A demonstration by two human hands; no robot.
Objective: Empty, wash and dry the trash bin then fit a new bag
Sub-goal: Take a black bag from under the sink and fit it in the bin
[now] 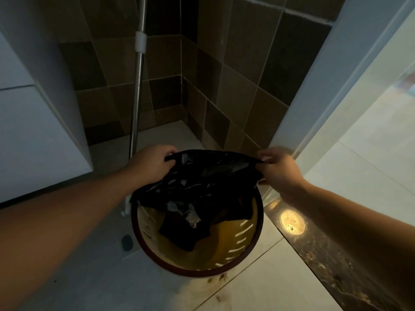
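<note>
Trash bin [251,250]: round, yellow inside with slotted walls and a dark brown rim; it stands on the floor [280,277] in a tiled corner, low in the middle of the view.
Bag [208,176]: black plastic, stretched wide above the far side of the rim, with its lower part hanging loosely down into the bin.
Left hand [155,163]: its grip is closed on the bag's left edge, fingers curled round the plastic.
Right hand [277,168]: its grip pinches the bag's right edge, level with the other hand.
Pole [138,90]: a metal rod with a white collar, upright behind the bin near the left hand.
Cabinet [33,131]: white, at the left, above the floor.
Wall [224,70]: brown and dark tiles meeting in a corner behind the bin.
Threshold [325,254]: a dark speckled strip at the right, bearing a round bright reflection.
</note>
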